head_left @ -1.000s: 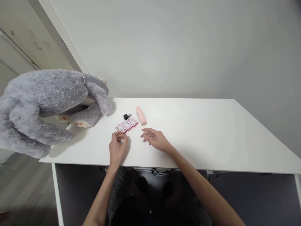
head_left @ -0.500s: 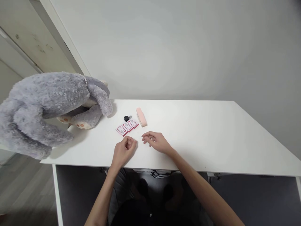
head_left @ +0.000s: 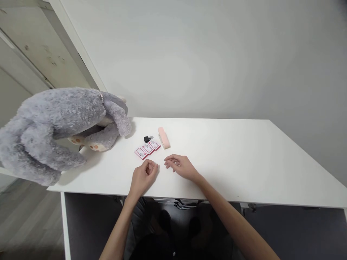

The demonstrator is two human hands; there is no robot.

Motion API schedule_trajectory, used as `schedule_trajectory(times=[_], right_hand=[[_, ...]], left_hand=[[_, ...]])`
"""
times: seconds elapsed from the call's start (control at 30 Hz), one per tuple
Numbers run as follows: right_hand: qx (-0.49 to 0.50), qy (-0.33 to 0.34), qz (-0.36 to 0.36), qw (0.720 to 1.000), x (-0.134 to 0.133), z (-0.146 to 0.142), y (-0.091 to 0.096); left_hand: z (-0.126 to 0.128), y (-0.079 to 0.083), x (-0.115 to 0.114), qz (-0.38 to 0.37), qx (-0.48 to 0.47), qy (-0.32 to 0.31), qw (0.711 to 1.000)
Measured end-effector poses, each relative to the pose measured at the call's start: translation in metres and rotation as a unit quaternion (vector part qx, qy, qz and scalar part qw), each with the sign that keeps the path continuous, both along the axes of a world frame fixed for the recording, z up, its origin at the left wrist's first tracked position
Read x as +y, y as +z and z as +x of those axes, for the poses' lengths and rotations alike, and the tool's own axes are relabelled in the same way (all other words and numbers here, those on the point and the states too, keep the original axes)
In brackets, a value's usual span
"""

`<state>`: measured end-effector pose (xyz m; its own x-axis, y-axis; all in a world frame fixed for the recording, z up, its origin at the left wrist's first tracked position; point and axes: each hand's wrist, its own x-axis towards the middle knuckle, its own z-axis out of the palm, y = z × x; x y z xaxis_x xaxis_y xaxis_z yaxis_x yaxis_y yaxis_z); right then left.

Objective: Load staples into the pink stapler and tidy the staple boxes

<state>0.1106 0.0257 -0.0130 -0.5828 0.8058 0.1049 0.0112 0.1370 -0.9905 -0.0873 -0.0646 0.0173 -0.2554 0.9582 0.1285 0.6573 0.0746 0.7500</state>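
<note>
My left hand (head_left: 144, 176) rests on the white desk with its fingers curled in toward the thumb. Nothing shows inside that curl. To its right, my right hand (head_left: 181, 165) is loosely bent, fingers slightly apart, and holds nothing. A small gap separates the two hands. Just beyond my left hand lie three small red-and-white boxes (head_left: 148, 148) in a slanting row, their edges touching. Behind them sits a small black object with a metallic tip (head_left: 148, 139), which looks like a staple remover. A pink stapler (head_left: 163, 138) lies beside the boxes, farther off than my right hand.
A large grey plush toy (head_left: 67, 115) slumps over the left end of the white desk (head_left: 244, 159). The grey wall (head_left: 189, 65) rises along the desk's back edge. My legs and a dark space are below the front edge.
The whole view has shifted slightly, so the desk and everything on it appear a little lower. Both hands keep nearly the same pose and place beside the objects.
</note>
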Motion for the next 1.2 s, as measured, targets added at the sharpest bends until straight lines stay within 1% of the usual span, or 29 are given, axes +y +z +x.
schedule_trajectory(times=[0.17,0.7,1.2], right_hand=[[0.000,0.001,-0.002,1.000,-0.0005,0.0001,0.0012],[-0.008,-0.001,0.001,1.000,-0.0007,-0.0003,0.0014],[-0.010,-0.004,-0.005,1.000,-0.0013,0.0002,0.0024]], left_hand=[[0.0002,0.0007,-0.0006,0.005,0.002,-0.001,1.000],[-0.0023,-0.0062,-0.0005,0.008,0.006,-0.005,1.000],[-0.0010,-0.0040,-0.0012,0.011,0.004,-0.005,1.000]])
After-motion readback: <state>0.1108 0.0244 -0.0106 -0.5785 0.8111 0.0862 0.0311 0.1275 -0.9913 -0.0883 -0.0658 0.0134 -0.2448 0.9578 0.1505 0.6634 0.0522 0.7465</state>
